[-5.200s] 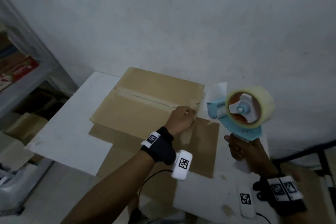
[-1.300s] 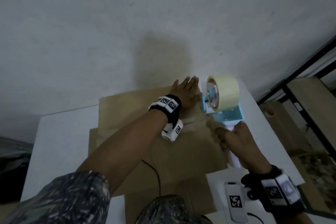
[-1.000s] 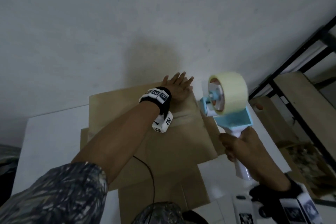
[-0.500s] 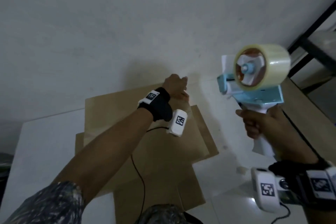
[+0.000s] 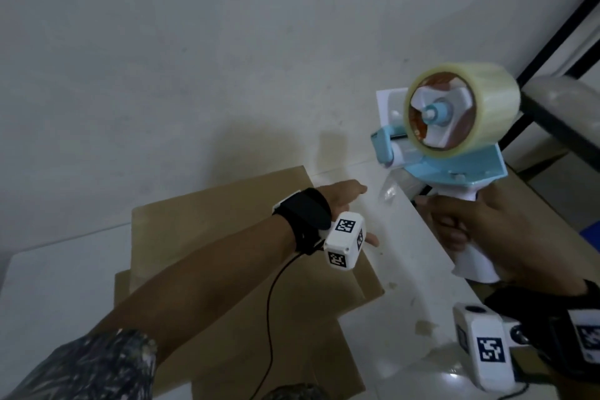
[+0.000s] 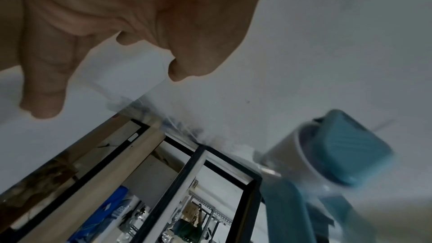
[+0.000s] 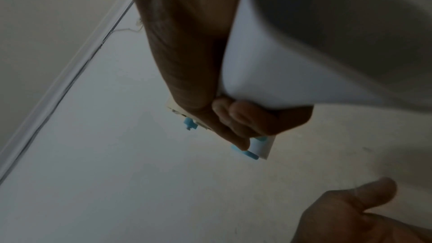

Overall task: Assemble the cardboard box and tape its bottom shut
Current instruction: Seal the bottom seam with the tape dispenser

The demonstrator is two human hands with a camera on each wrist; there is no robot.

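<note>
The brown cardboard box (image 5: pixel 201 230) lies on the white table (image 5: pixel 48 286). My left hand (image 5: pixel 339 201) hovers at the box's far right edge, fingers (image 6: pixel 42 99) loosely extended and holding nothing. My right hand (image 5: pixel 470 230) grips the white handle (image 5: pixel 474 260) of the blue tape dispenser (image 5: pixel 454 127), raised above the table's right side. A crumpled clear tape end (image 5: pixel 388 195) hangs from the dispenser's mouth, close to my left fingertips. The right wrist view shows my right hand's fingers (image 7: pixel 245 117) wrapped round the handle (image 7: pixel 292 53).
A flat cardboard sheet (image 5: pixel 292 351) lies under the box toward me. A black metal shelf frame (image 5: pixel 558 36) and a wooden shelf board (image 5: pixel 532 201) stand right of the table. The grey wall (image 5: pixel 227 42) runs close behind. A black cable (image 5: pixel 269 302) trails from my left wrist.
My right hand lifted the dispenser off the box's right end, up and to the right. My left hand left the box top, curled at the edge, then opened.
</note>
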